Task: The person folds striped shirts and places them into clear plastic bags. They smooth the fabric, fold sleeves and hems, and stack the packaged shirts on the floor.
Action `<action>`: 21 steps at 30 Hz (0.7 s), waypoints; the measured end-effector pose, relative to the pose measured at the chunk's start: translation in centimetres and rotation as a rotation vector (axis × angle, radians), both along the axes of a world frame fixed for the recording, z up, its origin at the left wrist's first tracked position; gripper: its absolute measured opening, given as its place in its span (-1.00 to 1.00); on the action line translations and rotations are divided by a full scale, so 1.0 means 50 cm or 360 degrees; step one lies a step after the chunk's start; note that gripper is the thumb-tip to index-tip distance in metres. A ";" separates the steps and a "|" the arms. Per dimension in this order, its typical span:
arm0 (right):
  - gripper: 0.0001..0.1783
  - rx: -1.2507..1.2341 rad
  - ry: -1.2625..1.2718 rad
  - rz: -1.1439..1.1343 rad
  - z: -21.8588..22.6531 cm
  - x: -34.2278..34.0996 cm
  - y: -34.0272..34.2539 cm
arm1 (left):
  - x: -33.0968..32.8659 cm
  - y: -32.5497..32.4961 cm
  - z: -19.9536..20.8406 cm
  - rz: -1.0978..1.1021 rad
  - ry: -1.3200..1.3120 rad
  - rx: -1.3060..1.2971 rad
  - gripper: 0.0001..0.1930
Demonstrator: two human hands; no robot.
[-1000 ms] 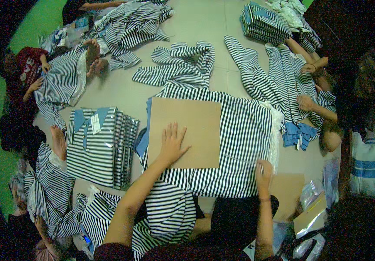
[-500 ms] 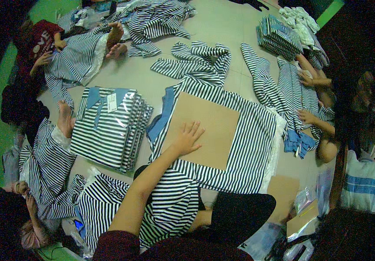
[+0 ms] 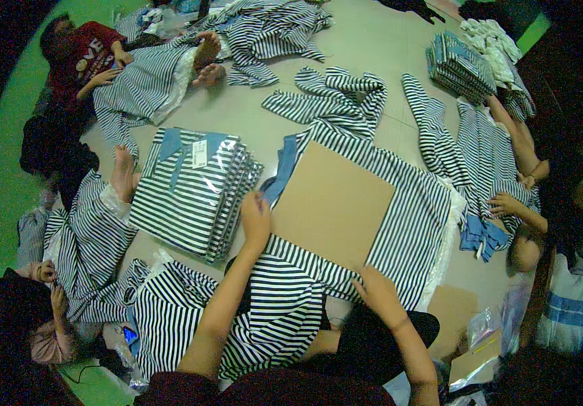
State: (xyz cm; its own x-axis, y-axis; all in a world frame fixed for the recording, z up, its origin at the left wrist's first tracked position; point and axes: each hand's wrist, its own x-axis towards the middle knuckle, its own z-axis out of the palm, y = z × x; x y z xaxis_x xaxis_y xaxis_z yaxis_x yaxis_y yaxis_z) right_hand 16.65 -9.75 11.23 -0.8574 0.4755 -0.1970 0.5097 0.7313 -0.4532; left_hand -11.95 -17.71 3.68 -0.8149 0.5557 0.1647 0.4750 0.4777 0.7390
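Observation:
A black-and-white striped shirt (image 3: 413, 223) with a blue collar (image 3: 285, 166) lies spread on the floor before me. On it rests a square brown cardboard sheet (image 3: 335, 203). My left hand (image 3: 256, 218) is at the shirt's near left edge by the collar, its fingers curled round the fabric. My right hand (image 3: 377, 292) pinches the shirt's near edge, just below the cardboard's near corner. Both hands are off the cardboard's middle. Another striped garment (image 3: 274, 311) lies in front of me, beneath my left forearm.
At left stands a stack of folded striped shirts in clear bags (image 3: 183, 196). Co-workers sit left and right with striped garments; one co-worker's hand (image 3: 505, 204) touches a shirt. Another folded stack (image 3: 461, 64) is at far right. A spare cardboard (image 3: 450, 311) and plastic bags (image 3: 481, 328) lie near right.
My left hand has lifted off the cardboard and moved left to the shirt's edge by the collar. My right hand has come into view and taken the near edge. The view has shifted slightly.

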 end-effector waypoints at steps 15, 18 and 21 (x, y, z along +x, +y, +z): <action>-0.16 0.0009 0.0117 0.0102 -0.172 -0.332 0.088 | -0.004 -0.065 -0.027 0.0239 -0.0833 0.0352 -0.75; -0.15 0.0034 0.0084 0.0122 -0.173 -0.334 0.084 | 0.008 -0.077 -0.029 0.0289 -0.0672 0.0185 -0.66; -0.15 0.0041 0.0040 0.0103 -0.171 -0.336 0.080 | 0.008 -0.089 -0.027 0.0272 -0.0837 0.0056 -0.64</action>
State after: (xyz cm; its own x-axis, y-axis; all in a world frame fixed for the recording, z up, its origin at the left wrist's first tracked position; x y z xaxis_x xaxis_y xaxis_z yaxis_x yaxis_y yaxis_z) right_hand -0.15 -5.77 2.69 -0.8911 0.4234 -0.1632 0.4494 0.7741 -0.4459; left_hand -11.56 -22.17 2.35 -0.8705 0.4098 -0.2727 -0.0444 0.4864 0.8726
